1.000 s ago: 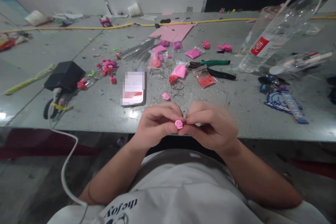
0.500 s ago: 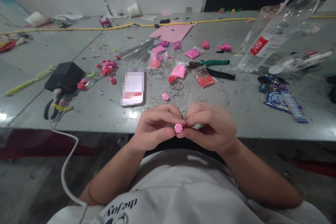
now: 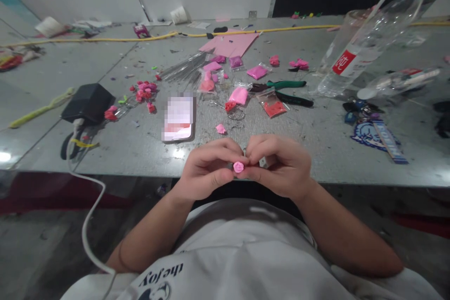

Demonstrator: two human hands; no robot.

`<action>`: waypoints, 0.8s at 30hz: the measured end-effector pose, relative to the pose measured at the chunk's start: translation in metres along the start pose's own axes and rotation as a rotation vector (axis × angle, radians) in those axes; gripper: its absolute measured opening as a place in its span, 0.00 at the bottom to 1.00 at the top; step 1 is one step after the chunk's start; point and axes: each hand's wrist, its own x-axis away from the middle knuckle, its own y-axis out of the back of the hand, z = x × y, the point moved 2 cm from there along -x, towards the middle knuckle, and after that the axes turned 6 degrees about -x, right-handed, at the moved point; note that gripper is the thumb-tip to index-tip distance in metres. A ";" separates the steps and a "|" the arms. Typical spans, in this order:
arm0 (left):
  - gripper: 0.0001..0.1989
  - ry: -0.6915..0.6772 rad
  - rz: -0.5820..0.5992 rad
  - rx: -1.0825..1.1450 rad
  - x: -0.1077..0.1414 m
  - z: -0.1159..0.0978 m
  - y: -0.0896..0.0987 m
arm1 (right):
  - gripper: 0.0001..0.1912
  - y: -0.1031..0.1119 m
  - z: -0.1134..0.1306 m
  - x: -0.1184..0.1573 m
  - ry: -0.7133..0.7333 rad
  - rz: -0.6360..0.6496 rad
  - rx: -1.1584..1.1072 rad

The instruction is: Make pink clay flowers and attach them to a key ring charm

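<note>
A small pink clay rose (image 3: 238,167) is pinched between both hands at the table's front edge. My left hand (image 3: 209,168) grips its left side with thumb and fingers. On the right side of the rose, the thumb and fingertips of my right hand (image 3: 281,164) press against it. Just beyond the hands lies a loose pink clay piece (image 3: 221,129). Farther back are a red flower on wire (image 3: 230,106), a bag of pink clay (image 3: 239,95) and a bag of red clay (image 3: 273,108).
A phone (image 3: 178,117) lies left of centre, near a black power adapter (image 3: 87,102) with a white cable. Green-handled pliers (image 3: 288,84), a tall plastic bottle (image 3: 365,56) and a blue keychain (image 3: 376,135) occupy the right. Metal wires (image 3: 186,68) lie behind the phone.
My right hand has shifted slightly left and its fingers are more curled, with a gap showing between thumb and forefinger. The rose has moved up slightly and stays between the hands.
</note>
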 end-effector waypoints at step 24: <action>0.12 0.252 0.337 -1.188 -0.001 -0.019 0.040 | 0.20 -0.017 -0.035 -0.058 -0.755 0.471 1.076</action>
